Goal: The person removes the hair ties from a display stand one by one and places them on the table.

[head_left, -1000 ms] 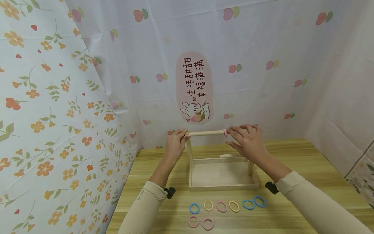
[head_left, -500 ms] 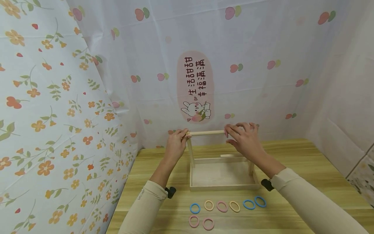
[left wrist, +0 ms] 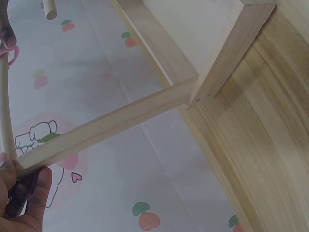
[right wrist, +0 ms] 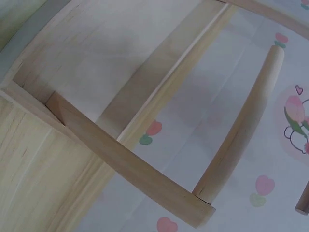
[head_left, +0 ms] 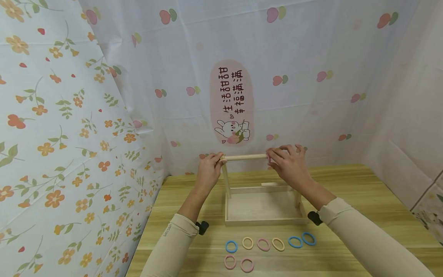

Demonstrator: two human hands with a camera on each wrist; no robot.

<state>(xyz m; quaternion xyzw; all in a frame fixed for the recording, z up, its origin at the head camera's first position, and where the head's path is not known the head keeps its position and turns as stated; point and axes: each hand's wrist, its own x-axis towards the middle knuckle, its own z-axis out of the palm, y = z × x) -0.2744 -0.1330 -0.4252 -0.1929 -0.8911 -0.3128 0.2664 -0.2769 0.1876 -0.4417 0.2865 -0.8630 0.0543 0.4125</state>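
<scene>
A wooden rack stands on the table, with a shallow tray base (head_left: pixel 266 222) and a left post (left wrist: pixel 106 121) that carries a long rod (head_left: pixel 245 157). My left hand (head_left: pixel 207 171) grips the corner where post and rod meet. At the rod's right end my right hand (head_left: pixel 292 165) pinches a pink ring (left wrist: pixel 14 55) between thumb and fingers; the fingers cover much of it in the head view. Below, the right post (right wrist: pixel 130 164) bears its own lower rod (right wrist: pixel 246 121), pointing left. My right hand is out of the right wrist view.
In front of the rack lie loose rings in two rows: blue (head_left: pixel 231 246), yellow (head_left: pixel 247 243) and pink (head_left: pixel 247 265) among them. Black knobs (head_left: pixel 202 227) show beside both forearms. Patterned cloth (head_left: pixel 311 107) hangs close behind the table.
My right hand has shifted slightly left onto the pink ring, and its thumb and fingers have closed together around it. The left hand keeps its grip on the rack's corner.
</scene>
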